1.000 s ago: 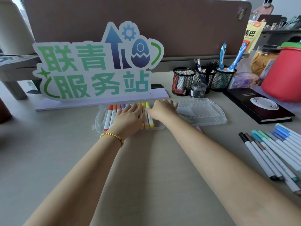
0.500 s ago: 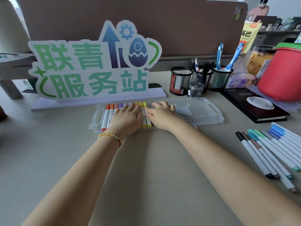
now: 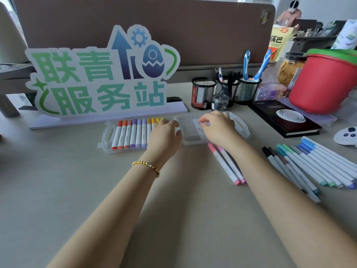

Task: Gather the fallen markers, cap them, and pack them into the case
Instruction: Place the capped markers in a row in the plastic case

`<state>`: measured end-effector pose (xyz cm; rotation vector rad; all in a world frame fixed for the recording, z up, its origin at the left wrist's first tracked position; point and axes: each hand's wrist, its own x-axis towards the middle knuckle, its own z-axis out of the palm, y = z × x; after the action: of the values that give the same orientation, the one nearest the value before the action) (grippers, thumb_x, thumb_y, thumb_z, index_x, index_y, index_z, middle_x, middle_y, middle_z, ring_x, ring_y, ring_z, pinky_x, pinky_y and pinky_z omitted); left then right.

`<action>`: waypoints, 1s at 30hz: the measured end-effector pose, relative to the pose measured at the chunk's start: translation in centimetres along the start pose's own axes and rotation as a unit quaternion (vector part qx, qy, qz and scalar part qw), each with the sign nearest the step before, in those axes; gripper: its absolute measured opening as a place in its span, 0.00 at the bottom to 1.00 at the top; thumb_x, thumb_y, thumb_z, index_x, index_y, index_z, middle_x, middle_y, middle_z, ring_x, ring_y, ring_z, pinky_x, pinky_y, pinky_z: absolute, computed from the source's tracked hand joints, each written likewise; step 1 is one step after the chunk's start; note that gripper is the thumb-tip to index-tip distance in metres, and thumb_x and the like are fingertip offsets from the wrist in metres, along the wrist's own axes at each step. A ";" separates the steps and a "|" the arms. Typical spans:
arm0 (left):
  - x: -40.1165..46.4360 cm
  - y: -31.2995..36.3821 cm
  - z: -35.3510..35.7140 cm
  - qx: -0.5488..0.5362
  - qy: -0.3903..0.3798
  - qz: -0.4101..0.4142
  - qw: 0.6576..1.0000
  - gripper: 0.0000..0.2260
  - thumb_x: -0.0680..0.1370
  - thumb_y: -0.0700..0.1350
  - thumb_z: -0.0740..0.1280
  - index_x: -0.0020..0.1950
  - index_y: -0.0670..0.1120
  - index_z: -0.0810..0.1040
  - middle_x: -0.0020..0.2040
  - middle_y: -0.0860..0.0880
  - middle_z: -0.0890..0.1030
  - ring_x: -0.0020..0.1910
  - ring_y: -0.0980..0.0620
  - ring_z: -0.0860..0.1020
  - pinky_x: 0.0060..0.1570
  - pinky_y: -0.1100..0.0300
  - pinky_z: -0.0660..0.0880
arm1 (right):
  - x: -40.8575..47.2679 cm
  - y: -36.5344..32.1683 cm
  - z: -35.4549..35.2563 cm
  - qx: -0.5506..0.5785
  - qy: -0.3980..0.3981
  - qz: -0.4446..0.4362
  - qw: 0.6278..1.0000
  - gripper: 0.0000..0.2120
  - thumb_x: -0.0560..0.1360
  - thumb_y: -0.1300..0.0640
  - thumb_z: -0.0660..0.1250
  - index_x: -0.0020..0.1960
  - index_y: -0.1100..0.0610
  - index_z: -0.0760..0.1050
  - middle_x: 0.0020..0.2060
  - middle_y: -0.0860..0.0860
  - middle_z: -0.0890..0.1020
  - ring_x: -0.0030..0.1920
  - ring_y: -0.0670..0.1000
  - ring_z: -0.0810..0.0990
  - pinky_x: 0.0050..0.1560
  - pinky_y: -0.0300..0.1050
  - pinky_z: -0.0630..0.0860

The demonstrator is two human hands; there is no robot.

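On the beige worktop [image 3: 58,190], the clear plastic marker case [image 3: 108,136] lies open. Left hand [image 3: 164,136] rests flat on packed markers [image 3: 131,132]; right hand [image 3: 218,126], fingers curled, touches the lid [image 3: 189,132]. Steady the row, then fetch the pink markers [image 3: 226,163] alongside.

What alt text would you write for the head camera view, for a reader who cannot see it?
Two bare hands work at an open clear marker case on a desk: the left hand rests on a row of capped markers in it, and the right hand reaches over the empty lid half. Two pink markers and a fan of loose markers lie to the right.
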<state>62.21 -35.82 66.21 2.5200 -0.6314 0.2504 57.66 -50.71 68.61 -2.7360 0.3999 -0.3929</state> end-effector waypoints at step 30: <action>-2.7 5.2 0.5 0.162 -0.177 0.022 0.971 0.14 0.78 0.53 0.59 0.38 0.44 0.68 0.33 0.50 0.68 0.38 0.49 0.71 0.33 0.60 0.67 | -5.3 3.8 -3.4 -0.074 -0.190 0.082 0.976 0.20 0.77 0.45 0.61 0.50 0.63 0.75 0.42 0.55 0.77 0.37 0.53 0.71 0.34 0.43 0.64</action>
<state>57.34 -39.00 67.34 2.8978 -0.8435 -0.0958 50.88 -53.43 69.11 -2.8051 0.5616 0.2111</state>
